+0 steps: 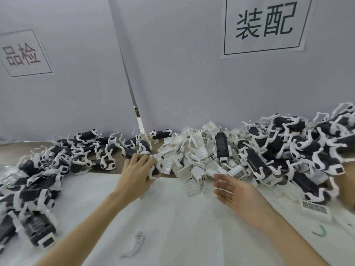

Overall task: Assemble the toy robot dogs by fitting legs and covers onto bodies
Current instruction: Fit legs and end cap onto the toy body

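At the left edge of the worktop (172, 217) lies a heap of dogs (38, 189), black bodies with white legs, and it runs along the back edge toward the middle. The left hand (139, 169) grips a dog (154, 170) near the middle of the back edge, fingers curled around it. A loose leg (134, 244) lies alone near the front edge. Just right of the held dog is a pile of covers (194, 160) (white, some with barcodes). The right hand (233, 191) hovers beside this pile with fingers spread and holds nothing. More dogs (297, 150) are heaped at the right edge.
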The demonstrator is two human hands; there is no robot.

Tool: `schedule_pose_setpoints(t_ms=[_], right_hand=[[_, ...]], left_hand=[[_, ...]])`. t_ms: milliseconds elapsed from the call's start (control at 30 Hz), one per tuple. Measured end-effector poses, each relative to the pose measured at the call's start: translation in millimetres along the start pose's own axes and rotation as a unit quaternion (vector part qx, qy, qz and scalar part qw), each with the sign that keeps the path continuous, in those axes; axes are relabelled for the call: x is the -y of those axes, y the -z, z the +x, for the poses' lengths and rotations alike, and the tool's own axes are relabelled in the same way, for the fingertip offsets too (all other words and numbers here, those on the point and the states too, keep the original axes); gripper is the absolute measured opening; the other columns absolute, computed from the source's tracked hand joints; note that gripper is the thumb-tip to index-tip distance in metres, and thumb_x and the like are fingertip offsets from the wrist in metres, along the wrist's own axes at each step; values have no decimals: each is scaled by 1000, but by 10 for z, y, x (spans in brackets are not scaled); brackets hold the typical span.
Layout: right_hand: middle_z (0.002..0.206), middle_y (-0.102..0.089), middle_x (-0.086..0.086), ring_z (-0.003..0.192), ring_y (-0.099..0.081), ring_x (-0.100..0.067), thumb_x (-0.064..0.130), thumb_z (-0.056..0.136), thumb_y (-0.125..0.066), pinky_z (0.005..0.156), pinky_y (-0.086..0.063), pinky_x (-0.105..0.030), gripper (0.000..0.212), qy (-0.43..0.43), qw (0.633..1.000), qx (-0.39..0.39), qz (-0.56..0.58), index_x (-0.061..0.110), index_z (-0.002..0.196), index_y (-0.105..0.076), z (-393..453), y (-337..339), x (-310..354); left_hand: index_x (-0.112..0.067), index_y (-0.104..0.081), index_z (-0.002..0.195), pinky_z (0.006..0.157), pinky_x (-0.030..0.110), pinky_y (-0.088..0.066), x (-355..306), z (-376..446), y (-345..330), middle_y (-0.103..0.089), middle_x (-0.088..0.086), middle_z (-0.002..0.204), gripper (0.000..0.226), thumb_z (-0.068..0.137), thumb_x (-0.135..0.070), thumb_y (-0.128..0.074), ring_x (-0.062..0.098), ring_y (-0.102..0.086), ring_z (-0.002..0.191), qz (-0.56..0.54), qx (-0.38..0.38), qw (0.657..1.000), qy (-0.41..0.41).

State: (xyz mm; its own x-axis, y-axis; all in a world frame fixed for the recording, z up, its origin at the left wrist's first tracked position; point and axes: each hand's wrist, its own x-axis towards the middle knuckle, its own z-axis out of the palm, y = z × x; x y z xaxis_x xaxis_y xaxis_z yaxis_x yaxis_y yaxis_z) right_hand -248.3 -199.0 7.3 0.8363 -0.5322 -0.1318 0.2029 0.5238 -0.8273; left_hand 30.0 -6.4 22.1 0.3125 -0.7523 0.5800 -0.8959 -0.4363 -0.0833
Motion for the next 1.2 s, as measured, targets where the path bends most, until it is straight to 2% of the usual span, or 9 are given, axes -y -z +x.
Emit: schedule_pose_setpoints(t_ms=[267, 367, 467, 600, 733, 833, 967, 1067, 1200], right_hand=[[101, -73, -16, 83, -71, -25, 25, 97, -62, 70, -60, -30, 33, 19, 997, -32, -67, 3, 117, -76, -447, 284, 122], [102, -72, -16, 84, -70, -25, 27, 96, -62, 73, -59, -31, 34, 26, 997, -40, -65, 5, 118, -76, -601, 406, 121], [100, -73, -18, 81, -71, -25, 27, 90, -64, 70, -60, -31, 41, 33, 997, -59, -43, 2, 120, -74, -653, 420, 69], [115, -74, -23, 97, -75, -36, 29, 97, -59, 73, -61, -36, 39, 43, 996, -60, -42, 7, 128, -70, -636, 236, -81], [125, -70, -26, 119, -65, -49, 46, 95, -60, 98, -57, -54, 54, 22, 999, -41, 6, 5, 127, -72, -636, 71, -187], [110, -74, -21, 97, -73, -40, 51, 86, -66, 81, -57, -41, 62, 40, 996, -69, -36, 1, 121, -70, -655, 36, -221], [78, -61, -12, 62, -55, -22, 52, 70, -73, 58, -47, -31, 64, 33, 993, -103, -39, 5, 112, -61, -662, -32, -196], [73, -60, -9, 58, -55, -21, 49, 70, -74, 56, -45, -31, 58, 36, 990, -128, -49, 7, 108, -61, -680, -26, -176], [85, -71, -11, 68, -65, -23, 58, 69, -87, 60, -52, -33, 68, 74, 979, -138, -131, 6, 108, -66, -743, 29, -210]], left_hand=[[-23, -76, 114, 107, 85, -24, -865, -18, -65, -73, -12, 97, 52, 68, -4, -90, 37, -64, 126, -1, -117, 991, -70], [-22, -73, 123, 120, 68, -19, -965, 12, 11, -73, -11, 113, 31, 94, -30, -79, 24, -62, 133, -61, -191, 974, -107], [-26, -62, 137, 122, 38, -26, -1222, -80, 121, -62, -19, 139, 37, 102, -35, -68, 13, -57, 135, -222, -210, 945, -119], [-35, -51, 144, 110, 20, -45, -1669, -378, 211, -56, -20, 151, 48, 101, -22, -69, 9, -56, 139, -489, -132, 861, -51], [-40, -46, 147, 101, 16, -50, -1879, -533, 258, -59, -22, 144, 47, 105, -23, -59, 2, -61, 130, -593, -71, 802, 24], [-40, -45, 143, 100, 22, -53, -1886, -529, 269, -60, -13, 147, 41, 105, -34, -55, 12, -63, 131, -657, -47, 750, 68], [-33, -47, 138, 93, 24, -56, -1870, -518, 182, -73, -5, 129, 34, 105, -31, -52, 14, -70, 116, -708, -9, 694, 131], [-39, -58, 127, 92, 34, -59, -1851, -538, 121, -76, 0, 115, 25, 104, -44, -49, 21, -74, 102, -711, 51, 678, 179], [-38, -70, 118, 90, 38, -56, -1825, -557, 106, -74, 6, 99, 51, 90, -80, -59, 20, -70, 84, -738, 115, 620, 240]])
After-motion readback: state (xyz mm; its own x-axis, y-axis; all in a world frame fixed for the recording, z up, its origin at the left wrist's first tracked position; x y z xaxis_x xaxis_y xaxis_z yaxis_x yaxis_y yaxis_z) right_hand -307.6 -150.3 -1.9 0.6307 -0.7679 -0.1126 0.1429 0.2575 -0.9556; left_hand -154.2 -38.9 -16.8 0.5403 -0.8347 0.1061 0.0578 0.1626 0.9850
